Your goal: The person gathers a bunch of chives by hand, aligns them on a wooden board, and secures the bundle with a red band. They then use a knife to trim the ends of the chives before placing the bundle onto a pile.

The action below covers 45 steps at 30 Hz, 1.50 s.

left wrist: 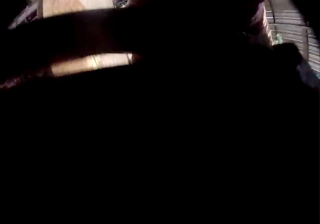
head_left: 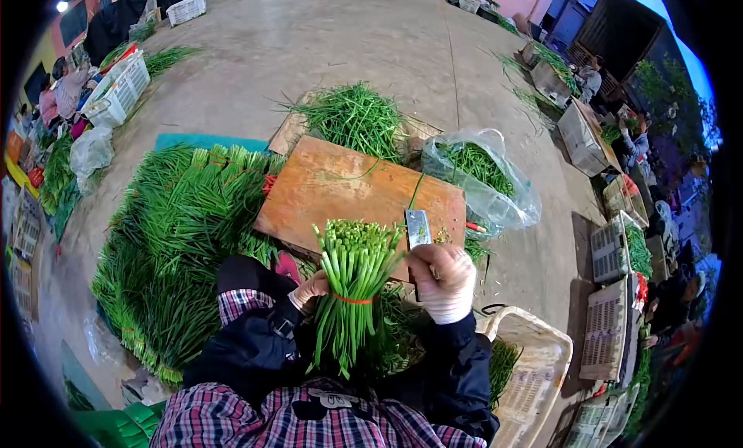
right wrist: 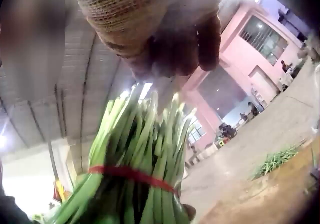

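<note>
A bunch of green stalks (head_left: 352, 266) with pale cut ends up, tied by a red band (head_left: 353, 299), stands upright before the person's chest. The left hand (head_left: 309, 291) grips its left side near the band. Curled fingers of the right hand (head_left: 445, 282) are close to the bunch's upper right; in the right wrist view that hand (right wrist: 170, 39) is just above the stalk tips (right wrist: 150, 109). Whether it pinches a stalk, I cannot tell. A knife blade (head_left: 418, 227) shows over the board (head_left: 348, 181), its lower part behind the right hand. The left wrist view is mostly dark.
Many tied green bunches (head_left: 178, 239) lie at left on a teal sheet (head_left: 209, 142). Loose greens (head_left: 356, 119) are piled beyond the board. A clear plastic bag (head_left: 518, 204) of greens is at right, above a pale crate (head_left: 534, 363). Other people and crates line both sides.
</note>
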Each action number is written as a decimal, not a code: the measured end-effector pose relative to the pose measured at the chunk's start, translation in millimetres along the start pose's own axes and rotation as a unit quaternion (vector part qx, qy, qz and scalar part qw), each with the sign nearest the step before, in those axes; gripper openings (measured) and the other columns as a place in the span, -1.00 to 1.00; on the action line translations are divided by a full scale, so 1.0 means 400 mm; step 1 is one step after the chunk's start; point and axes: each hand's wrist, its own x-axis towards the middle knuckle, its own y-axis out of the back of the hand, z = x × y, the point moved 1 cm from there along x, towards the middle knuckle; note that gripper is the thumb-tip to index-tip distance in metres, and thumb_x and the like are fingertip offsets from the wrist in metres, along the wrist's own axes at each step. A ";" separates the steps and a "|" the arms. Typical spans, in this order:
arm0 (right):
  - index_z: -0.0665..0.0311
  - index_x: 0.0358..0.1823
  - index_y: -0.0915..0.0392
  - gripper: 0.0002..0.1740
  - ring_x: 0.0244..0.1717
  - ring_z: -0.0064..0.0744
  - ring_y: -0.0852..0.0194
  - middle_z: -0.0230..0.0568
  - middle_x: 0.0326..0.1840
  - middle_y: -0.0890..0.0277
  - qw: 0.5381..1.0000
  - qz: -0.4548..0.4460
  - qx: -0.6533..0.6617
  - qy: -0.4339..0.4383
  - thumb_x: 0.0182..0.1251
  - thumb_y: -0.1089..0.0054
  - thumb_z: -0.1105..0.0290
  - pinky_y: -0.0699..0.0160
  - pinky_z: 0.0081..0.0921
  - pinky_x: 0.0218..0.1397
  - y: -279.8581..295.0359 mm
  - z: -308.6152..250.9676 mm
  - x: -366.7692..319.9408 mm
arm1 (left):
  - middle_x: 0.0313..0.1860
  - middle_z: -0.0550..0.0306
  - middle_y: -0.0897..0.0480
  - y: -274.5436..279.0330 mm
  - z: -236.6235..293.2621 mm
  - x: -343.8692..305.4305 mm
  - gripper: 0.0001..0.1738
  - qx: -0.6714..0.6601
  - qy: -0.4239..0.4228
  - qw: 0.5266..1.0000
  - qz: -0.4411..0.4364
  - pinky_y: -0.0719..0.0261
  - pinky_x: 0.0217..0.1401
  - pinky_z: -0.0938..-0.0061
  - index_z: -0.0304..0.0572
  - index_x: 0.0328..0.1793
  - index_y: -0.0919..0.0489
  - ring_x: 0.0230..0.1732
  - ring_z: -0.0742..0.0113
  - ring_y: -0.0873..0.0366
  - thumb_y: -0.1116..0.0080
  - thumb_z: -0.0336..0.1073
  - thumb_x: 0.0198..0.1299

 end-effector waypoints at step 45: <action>0.27 -0.30 -0.46 -0.70 0.09 -0.20 -0.39 -0.20 -0.16 -0.50 0.774 0.033 0.611 -0.162 0.27 -0.15 0.15 -0.22 -0.20 0.27 0.133 0.138 -0.075 | 0.26 0.07 -0.46 -0.146 0.034 0.009 0.03 0.325 0.088 0.928 -0.163 -0.27 0.35 0.39 -0.32 0.43 -0.19 0.28 0.36 -0.34 -0.49 -0.02 -0.11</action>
